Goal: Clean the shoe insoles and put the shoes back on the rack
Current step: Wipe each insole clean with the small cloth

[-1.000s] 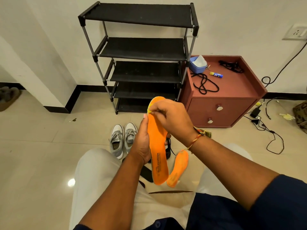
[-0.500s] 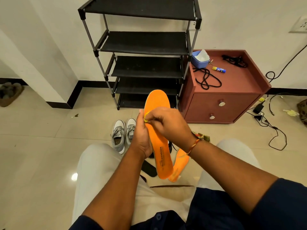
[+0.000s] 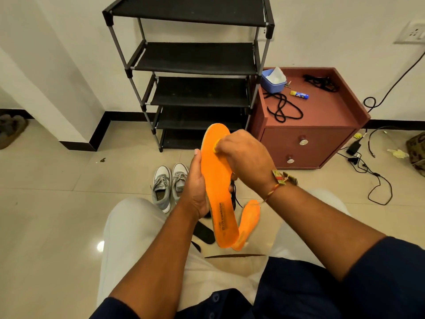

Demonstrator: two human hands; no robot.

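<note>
My left hand (image 3: 195,187) grips an orange insole (image 3: 218,180) from behind, holding it upright above my lap. My right hand (image 3: 246,155) presses a small yellow cloth or sponge (image 3: 215,147) against the insole's upper part; most of the cloth is hidden under the fingers. A second orange insole (image 3: 249,221) lies on the floor between my knees. A pair of grey sneakers (image 3: 169,184) stands on the floor in front of the black shoe rack (image 3: 195,65), whose shelves hold nothing. A black shoe (image 3: 234,201) shows partly behind the held insole.
A brown cabinet (image 3: 322,125) stands right of the rack with a blue box (image 3: 272,80), black cords and a small tube on top. Cables and a charger (image 3: 368,162) trail over the floor at right. A dark insole (image 3: 203,232) lies by my left knee.
My right hand with the cloth moved along the insole, down from its tip and back up to the upper part. The camera view shifted closer and lower; my left hand kept its grip.
</note>
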